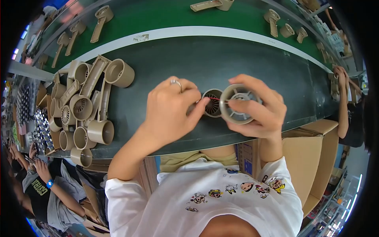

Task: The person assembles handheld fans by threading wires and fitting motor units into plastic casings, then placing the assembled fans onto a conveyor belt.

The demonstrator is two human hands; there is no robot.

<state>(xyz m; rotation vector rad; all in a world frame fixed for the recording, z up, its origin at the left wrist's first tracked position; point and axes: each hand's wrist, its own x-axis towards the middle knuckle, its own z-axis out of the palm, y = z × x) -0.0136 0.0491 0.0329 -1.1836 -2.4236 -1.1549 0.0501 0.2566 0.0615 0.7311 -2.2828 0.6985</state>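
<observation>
My right hand (pixel 262 108) is wrapped round a grey-beige round motor holder (pixel 239 89) with spokes round its middle; the thumb lies across its open face. A thin red wire (pixel 214 98) runs from this part to my left hand (pixel 171 106), whose thumb and forefinger are pinched on it. A ring is on one finger of the left hand. Between the two hands, a beige hair dryer housing (pixel 208 94) stands on the dark work surface, its round opening up and a radial grille inside. The motor holder partly overlaps it from the right.
Beige hair dryer housings (pixel 120 73) are heaped at the left. More housings (pixel 102 19) lie on the green belt (pixel 158 17) beyond a white rail (pixel 189 31). At the lower right is an open cardboard box (pixel 300 158). Other people's hands (pixel 341 75) show at both sides.
</observation>
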